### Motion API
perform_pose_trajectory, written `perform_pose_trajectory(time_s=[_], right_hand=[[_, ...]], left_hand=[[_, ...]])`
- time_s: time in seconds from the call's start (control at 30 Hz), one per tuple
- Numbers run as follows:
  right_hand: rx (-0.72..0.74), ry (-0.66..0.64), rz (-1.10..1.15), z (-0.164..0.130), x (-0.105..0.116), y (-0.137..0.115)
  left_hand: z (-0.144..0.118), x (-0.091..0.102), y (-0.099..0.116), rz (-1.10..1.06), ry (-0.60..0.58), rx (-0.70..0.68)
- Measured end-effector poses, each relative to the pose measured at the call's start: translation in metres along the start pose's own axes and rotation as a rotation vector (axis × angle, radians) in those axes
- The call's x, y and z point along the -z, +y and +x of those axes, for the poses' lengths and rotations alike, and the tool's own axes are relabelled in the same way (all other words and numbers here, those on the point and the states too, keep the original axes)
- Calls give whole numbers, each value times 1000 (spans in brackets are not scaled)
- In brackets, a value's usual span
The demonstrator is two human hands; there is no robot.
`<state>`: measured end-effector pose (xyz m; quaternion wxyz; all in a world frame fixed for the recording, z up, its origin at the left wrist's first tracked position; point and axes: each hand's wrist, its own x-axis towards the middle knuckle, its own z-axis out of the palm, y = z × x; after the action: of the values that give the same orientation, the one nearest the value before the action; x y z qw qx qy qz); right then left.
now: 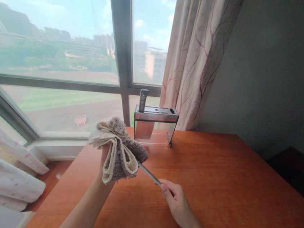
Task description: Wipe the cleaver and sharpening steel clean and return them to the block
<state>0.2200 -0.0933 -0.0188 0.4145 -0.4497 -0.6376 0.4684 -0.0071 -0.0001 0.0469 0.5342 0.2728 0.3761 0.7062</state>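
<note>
Behind, a knife block (155, 123) stands clear; left hand (106, 156) grips cloth (119, 150), right hand (175, 200) grips rod (149, 174).

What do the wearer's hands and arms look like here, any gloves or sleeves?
Both are bare. The left hand and right hand wear no gloves, and no sleeves show on either forearm up to the frame edge. No rings, watch or wristband visible.
</note>
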Motion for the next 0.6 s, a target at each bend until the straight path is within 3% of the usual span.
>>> perform_pose_trajectory(time_s=[0.2, 0.27, 0.4, 0.5, 0.6], right_hand=[[374, 176, -538, 0, -3, 9], [434, 244, -690, 0, -6, 12], [349, 345, -807, 0, -12, 12], [268, 392, -749, -1, -15, 10], [139, 257, -470, -2, -15, 7]], left_hand=[[-12, -12, 3, -168, -61, -12], [-14, -12, 1, -184, -45, 19], [-17, -13, -5, -219, -42, 63], [-18, -16, -9, -235, -53, 4], [-14, -14, -11, -216, -93, -24]])
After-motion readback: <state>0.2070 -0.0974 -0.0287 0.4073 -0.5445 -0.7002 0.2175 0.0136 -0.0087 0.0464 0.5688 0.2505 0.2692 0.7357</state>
